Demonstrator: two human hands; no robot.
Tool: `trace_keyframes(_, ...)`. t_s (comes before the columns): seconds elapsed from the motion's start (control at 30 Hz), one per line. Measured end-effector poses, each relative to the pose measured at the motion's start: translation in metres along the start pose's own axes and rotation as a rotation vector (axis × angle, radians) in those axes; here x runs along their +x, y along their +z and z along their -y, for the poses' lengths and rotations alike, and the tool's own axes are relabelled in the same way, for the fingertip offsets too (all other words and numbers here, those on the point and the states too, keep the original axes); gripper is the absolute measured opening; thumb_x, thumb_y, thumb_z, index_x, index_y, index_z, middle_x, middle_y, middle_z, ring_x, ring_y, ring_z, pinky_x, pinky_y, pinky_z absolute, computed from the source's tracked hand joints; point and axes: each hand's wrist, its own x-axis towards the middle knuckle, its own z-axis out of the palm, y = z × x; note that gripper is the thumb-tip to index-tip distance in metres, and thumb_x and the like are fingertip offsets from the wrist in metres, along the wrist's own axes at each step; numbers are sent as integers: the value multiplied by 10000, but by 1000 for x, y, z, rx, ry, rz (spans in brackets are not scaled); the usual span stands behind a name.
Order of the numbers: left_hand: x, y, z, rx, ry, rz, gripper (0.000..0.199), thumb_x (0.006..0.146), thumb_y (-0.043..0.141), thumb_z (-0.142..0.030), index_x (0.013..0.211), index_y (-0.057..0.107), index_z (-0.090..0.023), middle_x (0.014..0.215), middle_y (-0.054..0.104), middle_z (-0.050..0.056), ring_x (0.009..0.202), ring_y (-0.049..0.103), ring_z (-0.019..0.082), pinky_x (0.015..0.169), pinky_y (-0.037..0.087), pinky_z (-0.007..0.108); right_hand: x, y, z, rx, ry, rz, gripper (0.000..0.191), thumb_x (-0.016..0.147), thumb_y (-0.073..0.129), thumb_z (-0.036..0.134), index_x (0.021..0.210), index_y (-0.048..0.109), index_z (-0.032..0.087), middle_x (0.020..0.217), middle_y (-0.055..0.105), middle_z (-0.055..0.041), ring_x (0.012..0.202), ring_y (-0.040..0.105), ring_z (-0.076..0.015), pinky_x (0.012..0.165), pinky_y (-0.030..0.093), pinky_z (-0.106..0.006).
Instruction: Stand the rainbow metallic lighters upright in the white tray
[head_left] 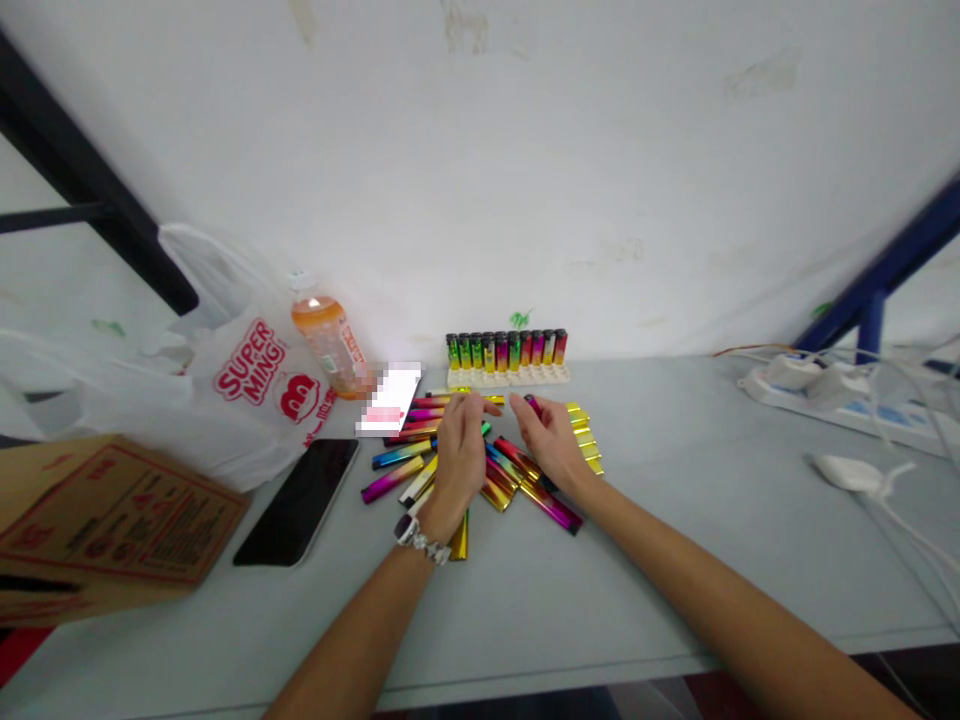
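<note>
Shiny lighters in rainbow, red, purple and gold lie in a loose pile point(495, 490) on the grey table. Above the pile's left part is my left hand point(461, 445), a metal watch on its wrist. Its fingers are bent but apart, and I see nothing held in them; part of them is hidden behind the hand. My right hand point(555, 440) is closed on a lighter point(532, 404), whose dark purple end sticks up past the fingers. Beside that hand, several gold lighters point(589, 440) lie in a row. Behind, capped lighters point(514, 350) stand upright in a pale rack point(510, 379).
On the left are a cardboard box point(127, 520), a white plastic bag point(232, 400), an orange drink bottle point(330, 340), a black phone point(300, 505) and a blurred white item point(390, 400). A power strip point(847, 400) with plugs and cables lies right. A wall closes the back.
</note>
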Motion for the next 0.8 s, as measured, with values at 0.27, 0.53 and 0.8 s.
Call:
trace_keyframes(0.27, -1, 2, 0, -14, 13, 28, 489, 1016, 284, -417, 738, 624, -202, 885, 626, 57, 912, 583, 198, 907, 450, 318, -1, -1, -4, -119, -74, -91, 406, 896, 489, 463, 583, 409, 216, 526, 341, 56, 522, 311, -101, 502, 243, -259)
trace_keyframes(0.53, 0, 3, 6, -37, -4, 3, 493, 1018, 308, -429, 733, 643, -207, 862, 638, 51, 888, 585, 195, 903, 462, 325, -2, 1, -6, -173, -93, -109, 337, 887, 461, 392, 606, 402, 216, 541, 340, 60, 535, 313, -101, 512, 242, -255)
trace_keyframes(0.8, 0, 3, 7, -39, 4, 8, 500, 1020, 308, -440, 733, 640, -200, 871, 637, 52, 890, 590, 195, 896, 453, 322, -4, 0, 1, -175, -107, -119, 464, 886, 531, 545, 591, 406, 209, 547, 327, 58, 545, 305, -99, 520, 254, -257)
